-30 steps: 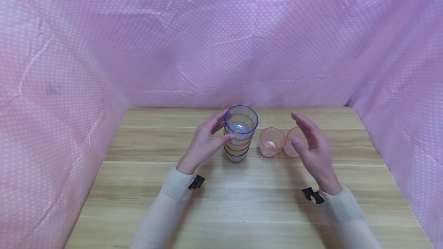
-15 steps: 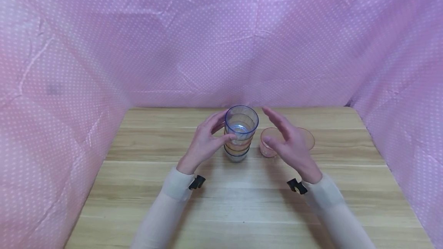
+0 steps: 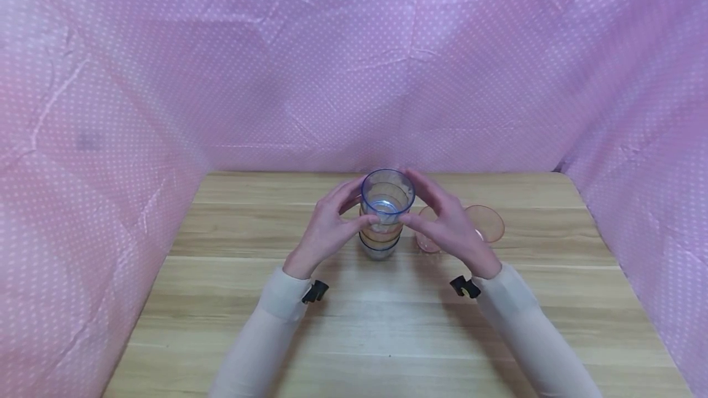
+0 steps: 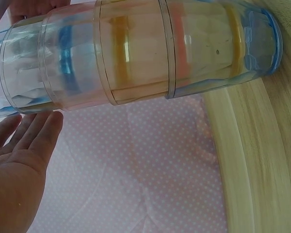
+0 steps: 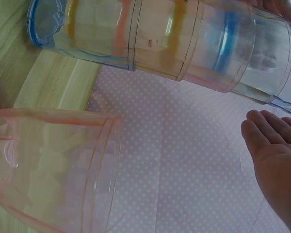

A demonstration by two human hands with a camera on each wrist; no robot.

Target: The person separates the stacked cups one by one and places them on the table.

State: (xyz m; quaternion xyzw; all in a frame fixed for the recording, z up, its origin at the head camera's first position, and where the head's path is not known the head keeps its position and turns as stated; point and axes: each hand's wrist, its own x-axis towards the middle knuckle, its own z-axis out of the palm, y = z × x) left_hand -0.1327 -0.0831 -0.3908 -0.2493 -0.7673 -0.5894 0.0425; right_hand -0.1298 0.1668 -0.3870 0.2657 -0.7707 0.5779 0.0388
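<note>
A tall stack of clear plastic cups (image 3: 381,226) stands upright on the table, blue, pink and amber tinted, with a blue-rimmed cup on top. My left hand (image 3: 325,226) holds the upper part from the left, thumb at the front and fingers behind. On the other side is my right hand (image 3: 448,223), its thumb and fingers spread around the top cup. In the right wrist view the fingertips (image 5: 254,119) lie just off the stack's wall. Beside the stack, a pink cup (image 3: 426,243) is partly hidden behind my right hand.
Another pink cup (image 3: 488,224) stands to the right, partly covered by the right hand and wrist. The wooden table (image 3: 354,336) reaches back to a pink dotted cloth (image 3: 310,97) that hangs at the back and both sides.
My right hand has moved left, past the two pink cups, to the top of the stack. The left hand and the stack have stayed in place.
</note>
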